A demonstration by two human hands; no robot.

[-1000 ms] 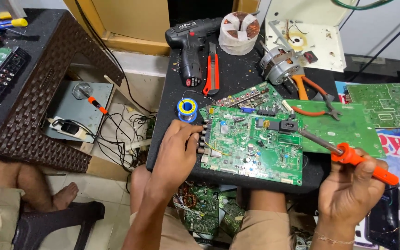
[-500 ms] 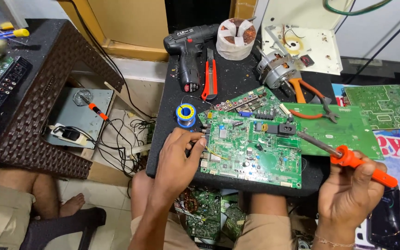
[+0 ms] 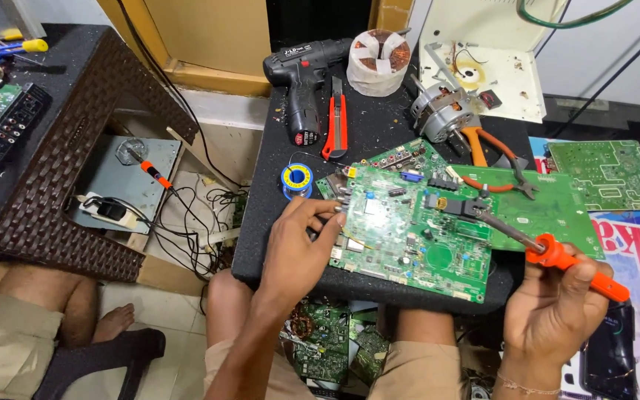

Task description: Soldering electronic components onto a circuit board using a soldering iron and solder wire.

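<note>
A green circuit board (image 3: 409,230) lies on the small black table (image 3: 368,122) in front of me. My left hand (image 3: 301,252) rests on the board's left edge, fingertips pinched at the corner; what it pinches is too small to tell. My right hand (image 3: 557,311) holds an orange-handled soldering iron (image 3: 557,255), its metal tip reaching left onto the board near a black component. A small spool of solder wire (image 3: 296,179) with a blue and yellow rim sits just above my left hand.
Behind the board lie a cordless drill (image 3: 301,81), a red utility knife (image 3: 335,122), a copper coil (image 3: 379,59), a motor (image 3: 442,115) and orange pliers (image 3: 490,152). More green boards (image 3: 609,174) lie right. A brown woven table (image 3: 68,163) stands left; another person's leg (image 3: 31,311) shows below it.
The view has shifted slightly. My left hand stays at the board's left edge and the soldering iron tip stays over the board's upper middle; no clear movement of objects.
</note>
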